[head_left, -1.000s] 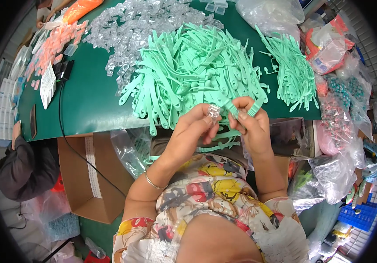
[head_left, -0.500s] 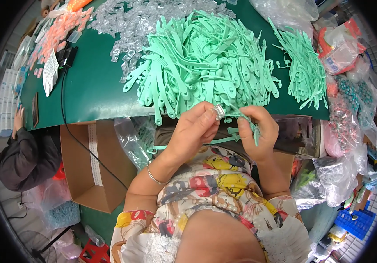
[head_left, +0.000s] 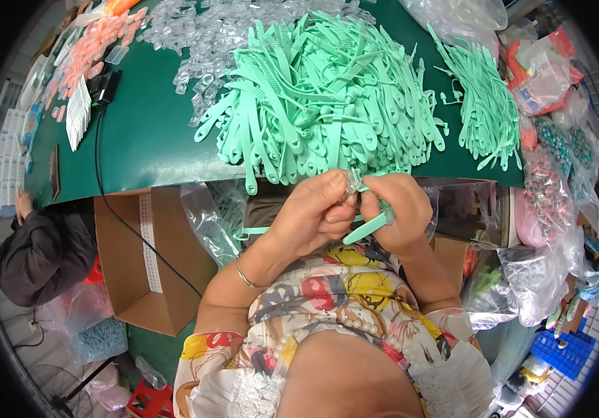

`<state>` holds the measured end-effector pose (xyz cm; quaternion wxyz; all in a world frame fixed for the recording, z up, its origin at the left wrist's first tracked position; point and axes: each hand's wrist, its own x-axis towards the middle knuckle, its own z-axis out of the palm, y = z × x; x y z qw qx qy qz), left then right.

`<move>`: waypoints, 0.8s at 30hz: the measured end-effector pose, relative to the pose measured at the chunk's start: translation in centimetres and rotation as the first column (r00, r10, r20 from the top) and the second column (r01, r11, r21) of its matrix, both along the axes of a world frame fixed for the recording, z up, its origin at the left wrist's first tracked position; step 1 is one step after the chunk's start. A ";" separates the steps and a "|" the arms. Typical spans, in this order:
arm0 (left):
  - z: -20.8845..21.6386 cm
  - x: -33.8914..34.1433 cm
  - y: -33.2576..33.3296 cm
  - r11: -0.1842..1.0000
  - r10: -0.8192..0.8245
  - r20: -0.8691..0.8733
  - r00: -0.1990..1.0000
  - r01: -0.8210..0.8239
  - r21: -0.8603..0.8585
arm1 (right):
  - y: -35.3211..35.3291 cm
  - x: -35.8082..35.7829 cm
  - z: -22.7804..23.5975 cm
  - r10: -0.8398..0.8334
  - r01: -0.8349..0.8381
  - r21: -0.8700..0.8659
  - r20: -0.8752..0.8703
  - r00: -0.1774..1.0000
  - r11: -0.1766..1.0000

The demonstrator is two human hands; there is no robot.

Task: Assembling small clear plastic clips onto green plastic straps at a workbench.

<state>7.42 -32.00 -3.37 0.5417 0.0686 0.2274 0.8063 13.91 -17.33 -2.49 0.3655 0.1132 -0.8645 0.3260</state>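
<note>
My left hand (head_left: 317,212) pinches a small clear plastic buckle (head_left: 354,180) between thumb and fingertips. My right hand (head_left: 400,212) is closed round a mint-green ribbed plastic strap (head_left: 366,228), one flat end of which sticks out below the fingers. Both hands meet at the buckle, just off the table's near edge, and the strap's other end touches it; whether it passes through is hidden by the fingers. Right beyond them lies a large heap of the same green straps (head_left: 327,97). Clear buckles (head_left: 205,42) are spread behind that heap.
A smaller bundle of green straps (head_left: 484,104) lies at the right. Orange pieces (head_left: 97,45) and a black cable (head_left: 101,160) are at the left of the green table (head_left: 146,132). Below stands an open cardboard box (head_left: 129,272). Another person (head_left: 42,254) sits far left; bagged parts (head_left: 547,195) line the right.
My hands have come together, the right one moving left toward the buckle. The strap has turned, and its flat end now points down and left.
</note>
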 end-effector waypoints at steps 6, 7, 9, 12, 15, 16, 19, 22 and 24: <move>-0.1 0.2 -0.2 0.999 0.014 0.047 0.999 -0.015 0.037 | -0.1 -0.3 -0.4 0.037 -0.036 -0.049 0.008 0.999 0.998; -0.1 0.1 -0.2 0.999 0.013 0.049 0.999 -0.015 0.037 | -0.3 -0.2 -0.3 0.036 -0.035 -0.050 0.011 0.999 0.998; 0.1 0.0 -0.4 0.985 0.063 -0.228 0.972 -0.097 -0.140 | -0.9 0.2 0.1 0.406 -0.080 -0.869 0.144 0.903 0.488; 0.0 0.1 -0.8 0.943 0.073 -0.582 0.810 -0.246 -0.225 | 0.2 0.0 0.1 0.330 -0.168 -0.501 0.253 0.910 0.849; 0.7 -0.5 -1.6 0.924 0.023 -0.741 0.672 -0.298 -0.241 | 0.1 0.3 -0.3 0.242 -0.135 -0.370 0.261 0.935 0.919; 0.8 -0.8 -1.9 0.939 -0.034 -0.669 0.742 -0.206 -0.276 | 0.2 0.6 -0.3 0.451 -0.215 -0.678 0.191 0.872 0.703; 1.1 -1.2 -1.9 0.948 -0.007 -0.710 0.704 -0.221 -0.228 | 0.1 0.4 -1.0 0.653 -0.291 -0.888 0.014 0.757 0.356; 1.1 -1.0 -1.6 0.898 -0.012 -0.860 0.510 -0.373 -0.234 | -0.3 0.0 -1.4 0.604 -0.187 -0.895 0.109 0.790 0.405; 0.9 -1.1 -1.6 0.876 0.000 -0.934 0.356 -0.450 -0.172 | 0.0 0.2 -1.0 0.631 -0.147 -0.910 0.146 0.762 0.388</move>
